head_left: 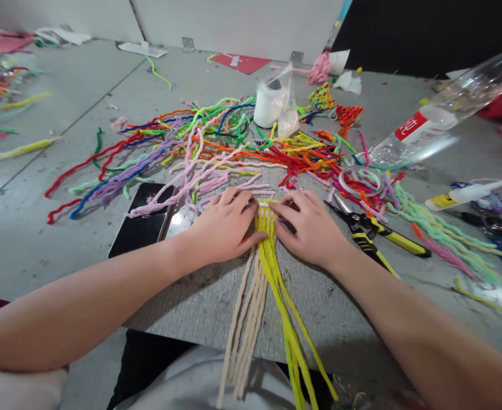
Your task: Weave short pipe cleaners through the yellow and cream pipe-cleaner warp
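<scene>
A bundle of yellow pipe cleaners (276, 273) and a bundle of cream ones (249, 310) lie side by side on a grey mat (191, 302), their ends hanging over the table's near edge. My left hand (223, 225) rests on their top ends from the left, fingers curled and pressing on the strands. From the right, my right hand (308, 225) meets it, fingertips pinching the same yellow ends. Where the fingers meet, the strand tops are partly hidden.
A heap of coloured pipe cleaners (217, 142) spreads behind the hands. A black phone (142, 222) lies left, yellow-handled pliers (379, 233) and a tape ring (361, 179) right. Further off are a white tub (270, 105), a toppled plastic bottle (439, 117) and a glue tube (468, 193).
</scene>
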The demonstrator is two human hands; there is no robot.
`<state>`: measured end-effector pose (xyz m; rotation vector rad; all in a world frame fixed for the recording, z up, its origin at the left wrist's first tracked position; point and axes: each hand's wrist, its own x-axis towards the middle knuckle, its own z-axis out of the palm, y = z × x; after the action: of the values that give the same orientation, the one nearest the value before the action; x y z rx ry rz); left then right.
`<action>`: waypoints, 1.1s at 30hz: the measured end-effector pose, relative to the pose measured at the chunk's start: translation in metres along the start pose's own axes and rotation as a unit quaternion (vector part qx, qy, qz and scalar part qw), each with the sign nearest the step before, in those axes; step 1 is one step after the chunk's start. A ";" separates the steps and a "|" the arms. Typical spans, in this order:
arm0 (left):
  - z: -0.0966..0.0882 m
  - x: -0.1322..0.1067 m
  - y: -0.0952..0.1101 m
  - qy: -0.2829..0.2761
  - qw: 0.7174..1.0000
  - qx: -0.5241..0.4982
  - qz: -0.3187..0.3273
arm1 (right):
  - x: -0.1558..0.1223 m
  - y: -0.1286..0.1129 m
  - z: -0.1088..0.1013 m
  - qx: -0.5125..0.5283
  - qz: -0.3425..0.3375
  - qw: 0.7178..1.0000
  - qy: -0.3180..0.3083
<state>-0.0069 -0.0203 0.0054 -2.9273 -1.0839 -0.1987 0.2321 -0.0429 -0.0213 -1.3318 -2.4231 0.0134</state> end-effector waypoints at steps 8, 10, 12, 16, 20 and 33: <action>-0.003 0.000 -0.001 -0.002 1.000 -0.011 -0.026 | -0.002 0.003 0.001 0.017 0.001 0.999 0.034; -0.002 0.001 -0.005 0.001 0.999 -0.017 -0.039 | -0.003 0.006 0.003 0.046 0.001 0.997 0.067; 0.000 0.003 -0.010 0.004 0.999 -0.018 -0.043 | -0.003 0.009 0.005 0.072 0.006 0.993 0.095; 0.003 0.008 -0.018 0.011 0.999 -0.019 -0.038 | -0.003 0.014 0.004 0.105 0.015 0.988 0.112; 0.003 0.011 -0.019 0.021 0.999 -0.024 -0.030 | -0.001 0.018 0.001 0.119 -0.011 0.989 0.086; 0.009 0.020 -0.012 -0.007 0.999 0.026 -0.028 | 0.008 0.023 0.002 0.089 -0.019 0.996 0.020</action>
<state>0.0017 0.0023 -0.0019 -2.8588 -1.1557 -0.1478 0.2460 -0.0229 -0.0251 -1.1967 -2.3510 0.1858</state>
